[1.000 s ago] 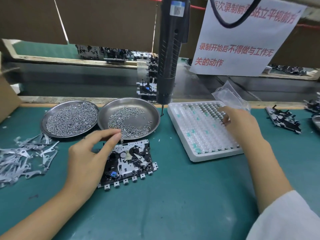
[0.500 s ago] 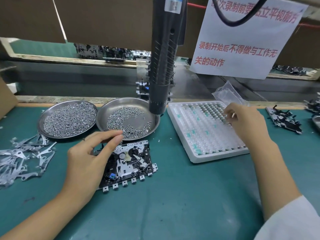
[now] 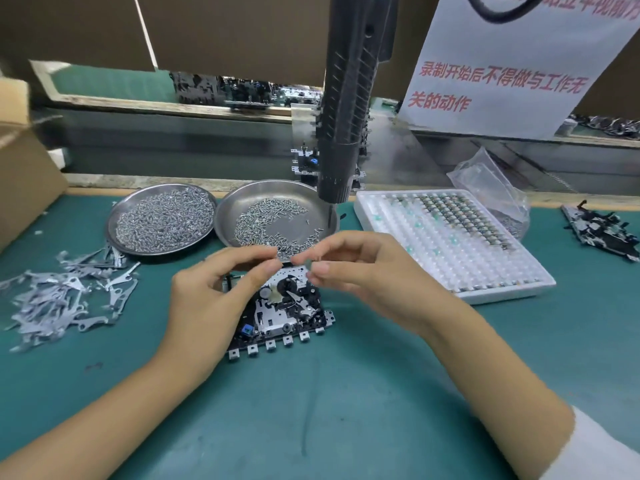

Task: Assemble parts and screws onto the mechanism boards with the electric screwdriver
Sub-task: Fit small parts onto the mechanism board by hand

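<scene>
Item: mechanism board [image 3: 280, 313], lying flat on the green mat [image 3: 346, 410] under your two hands; it is already carrying several fitted parts, and nothing shows you driving a screw into it yet

Item: your right hand [image 3: 360, 271], pinching a small grey part [image 3: 308, 264] between thumb and fingertip just above the board's far edge; what the part is I cannot tell, the view being blurred there

Item: your left hand [image 3: 221, 289], with thumb and forefinger closing toward that same part, perhaps holding something tiny of its own; this I cannot tell

Item: electric screwdriver [image 3: 346, 109], hanging untouched above the pans, so the screwing step is waiting

Item: two steel pans, the left pan [image 3: 121, 216] heaped with screws, the right pan [image 3: 235, 209] partly used

Item: white parts tray [image 3: 512, 292], many pockets standing empty

Item: loose metal levers [image 3: 62, 299], lying in a pile

Item: another board [image 3: 602, 230], sitting at far right

Judgement: you are partway through this board, with part placement and screwing left
</scene>
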The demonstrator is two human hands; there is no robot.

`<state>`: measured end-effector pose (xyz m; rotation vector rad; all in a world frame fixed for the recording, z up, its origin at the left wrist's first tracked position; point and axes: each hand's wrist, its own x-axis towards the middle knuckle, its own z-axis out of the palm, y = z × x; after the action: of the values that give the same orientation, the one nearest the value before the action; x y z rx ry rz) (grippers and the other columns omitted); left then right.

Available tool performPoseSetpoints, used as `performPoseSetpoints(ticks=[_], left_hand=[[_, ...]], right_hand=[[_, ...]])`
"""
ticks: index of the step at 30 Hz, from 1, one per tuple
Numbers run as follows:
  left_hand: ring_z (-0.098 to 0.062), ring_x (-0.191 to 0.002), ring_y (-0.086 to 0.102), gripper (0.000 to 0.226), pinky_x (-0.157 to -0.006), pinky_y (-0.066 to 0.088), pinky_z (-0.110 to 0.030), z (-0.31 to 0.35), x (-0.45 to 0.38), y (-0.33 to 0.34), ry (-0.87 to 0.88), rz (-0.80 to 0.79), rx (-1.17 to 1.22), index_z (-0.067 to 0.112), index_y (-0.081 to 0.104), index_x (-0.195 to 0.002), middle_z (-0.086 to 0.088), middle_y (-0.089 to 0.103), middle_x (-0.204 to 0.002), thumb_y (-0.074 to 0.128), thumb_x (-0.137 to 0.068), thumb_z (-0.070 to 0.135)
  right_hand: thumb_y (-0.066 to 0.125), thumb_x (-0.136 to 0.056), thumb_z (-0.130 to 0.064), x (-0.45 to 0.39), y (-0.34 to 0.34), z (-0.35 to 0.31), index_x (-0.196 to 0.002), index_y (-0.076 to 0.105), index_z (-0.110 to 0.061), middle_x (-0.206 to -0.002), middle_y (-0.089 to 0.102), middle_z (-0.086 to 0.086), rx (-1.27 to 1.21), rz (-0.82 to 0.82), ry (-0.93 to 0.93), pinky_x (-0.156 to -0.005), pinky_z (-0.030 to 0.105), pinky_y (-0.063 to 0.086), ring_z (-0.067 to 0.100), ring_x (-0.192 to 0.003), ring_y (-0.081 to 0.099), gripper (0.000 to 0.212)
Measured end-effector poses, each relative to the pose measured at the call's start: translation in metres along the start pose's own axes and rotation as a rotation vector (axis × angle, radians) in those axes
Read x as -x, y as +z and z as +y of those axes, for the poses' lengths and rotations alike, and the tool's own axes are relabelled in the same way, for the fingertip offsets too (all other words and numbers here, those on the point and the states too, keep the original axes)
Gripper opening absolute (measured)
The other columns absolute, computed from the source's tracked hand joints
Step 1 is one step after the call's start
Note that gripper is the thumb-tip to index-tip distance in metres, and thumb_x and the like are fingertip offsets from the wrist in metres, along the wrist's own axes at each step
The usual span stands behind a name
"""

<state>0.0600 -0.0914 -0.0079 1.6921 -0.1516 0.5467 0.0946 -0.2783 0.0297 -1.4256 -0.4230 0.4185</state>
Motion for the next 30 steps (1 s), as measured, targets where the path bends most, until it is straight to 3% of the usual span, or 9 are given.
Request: performPoseSetpoints(ticks=[5,9,17,24,30], left_hand=[[0.001,-0.085,0.066,0.016,-0.078,0.044,-0.008,-0.002,0.001,0.0,0.019,-0.067,-0.01,0.034,0.072,-0.087,0.017,0.072,-0.087,0.071,-0.073,0.028],[-0.003,-0.085,0.067,0.017,-0.078,0.047,-0.011,-0.003,0.002,0.001,0.052,-0.116,-0.01,0.032,0.072,-0.09,0.013,0.073,-0.088,0.071,-0.075,0.025],[-0.003,-0.079,0.067,0.016,-0.074,0.049,-0.012,-0.005,0.001,0.0,0.061,-0.129,0.032,0.032,0.071,-0.091,0.013,0.072,-0.085,0.071,-0.077,0.023],[-0.004,-0.076,0.067,0.016,-0.073,0.051,-0.016,-0.007,0.001,-0.001,0.041,-0.122,0.037,0.036,0.072,-0.089,0.012,0.073,-0.084,0.072,-0.076,0.026],[-0.002,-0.08,0.067,0.015,-0.076,0.047,-0.011,-0.007,0.001,-0.001,0.059,-0.136,0.002,0.034,0.071,-0.09,0.015,0.072,-0.085,0.071,-0.077,0.027]], right_hand=[[0.067,-0.083,0.001,-0.002,0.013,0.015,-0.098,0.072,-0.013,-0.09,0.074,0.004,0.049,0.109,-0.04,-0.074,0.016,0.052,0.011,-0.081,0.069,0.021],[0.073,-0.076,0.0,-0.004,0.018,0.02,-0.095,0.072,-0.014,-0.092,0.075,0.007,0.026,0.194,-0.017,-0.074,0.018,0.053,0.014,-0.084,0.071,0.023],[0.077,-0.07,-0.014,-0.003,0.019,0.023,-0.092,0.076,-0.016,-0.093,0.075,0.005,0.011,0.201,-0.02,-0.078,0.021,0.053,0.017,-0.09,0.071,0.022],[0.075,-0.076,-0.005,-0.003,0.018,0.024,-0.092,0.076,-0.014,-0.093,0.075,0.006,-0.014,0.218,0.002,-0.079,0.021,0.054,0.019,-0.09,0.071,0.019],[0.074,-0.076,-0.005,-0.002,0.02,0.022,-0.092,0.076,-0.013,-0.09,0.075,0.007,-0.021,0.225,-0.012,-0.075,0.019,0.053,0.017,-0.086,0.072,0.018]])
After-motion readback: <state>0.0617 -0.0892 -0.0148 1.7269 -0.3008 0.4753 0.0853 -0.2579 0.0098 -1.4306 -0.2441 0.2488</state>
